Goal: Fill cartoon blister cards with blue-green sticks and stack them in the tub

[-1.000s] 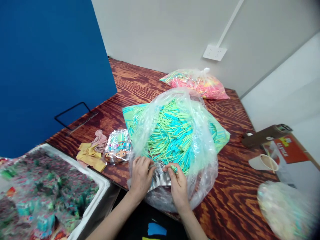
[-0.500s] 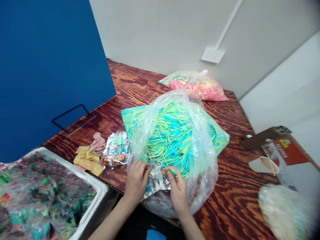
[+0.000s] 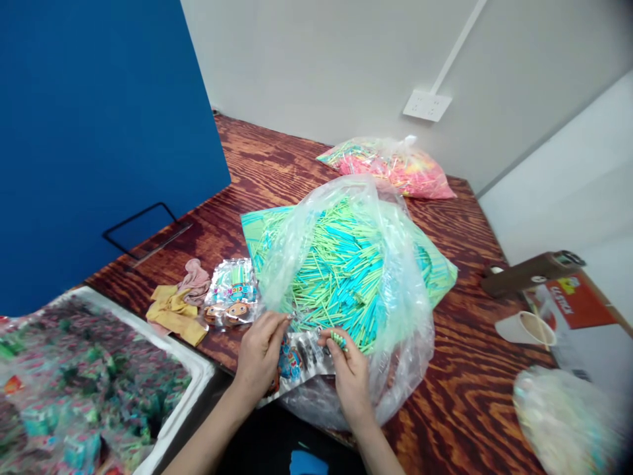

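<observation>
My left hand [image 3: 261,356] pinches the top edge of a small shiny printed pouch [image 3: 297,359] at the table's near edge. On the pouch's other side, my right hand [image 3: 349,373] grips it and also pinches a small bunch of green and blue sticks [image 3: 338,340] at its fingertips. Both hands sit at the front of a large clear plastic bag [image 3: 346,277] heaped with green and blue sticks. A filled printed pouch [image 3: 231,300] lies flat on the table left of the bag.
Yellow and pink cloths [image 3: 178,307] lie beside the filled pouch. A white foam box [image 3: 198,376] of packets stands at the lower left. A bag of pink and yellow sticks [image 3: 390,165] lies at the back. Right: a brown tool [image 3: 529,272], paper cup [image 3: 524,326], red box [image 3: 573,300], another bag [image 3: 564,415].
My left hand has drawn the pouch's edge up and to the left, so more of its printed face shows. My right hand has stayed at the bag's front.
</observation>
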The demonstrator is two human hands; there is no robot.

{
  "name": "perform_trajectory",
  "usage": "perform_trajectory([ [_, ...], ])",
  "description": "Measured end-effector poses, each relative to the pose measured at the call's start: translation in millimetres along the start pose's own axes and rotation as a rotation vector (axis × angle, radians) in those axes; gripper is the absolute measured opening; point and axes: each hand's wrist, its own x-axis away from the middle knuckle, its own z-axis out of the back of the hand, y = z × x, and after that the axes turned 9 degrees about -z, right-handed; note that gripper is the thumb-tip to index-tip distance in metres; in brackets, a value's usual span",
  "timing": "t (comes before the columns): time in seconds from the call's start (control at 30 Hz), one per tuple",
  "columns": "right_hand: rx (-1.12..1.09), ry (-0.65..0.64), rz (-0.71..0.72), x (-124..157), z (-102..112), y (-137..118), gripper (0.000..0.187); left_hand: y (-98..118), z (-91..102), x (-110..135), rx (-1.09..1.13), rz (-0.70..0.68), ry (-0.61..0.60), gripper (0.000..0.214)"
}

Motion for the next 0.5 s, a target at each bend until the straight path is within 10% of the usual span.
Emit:
perform_trajectory([
  [0.5,-0.003,0.001,0.012,1.1,-2.7,3.7,0.023,-9.8,-9.4,6.9,0.079,0.052,-0.054,0.020],
])
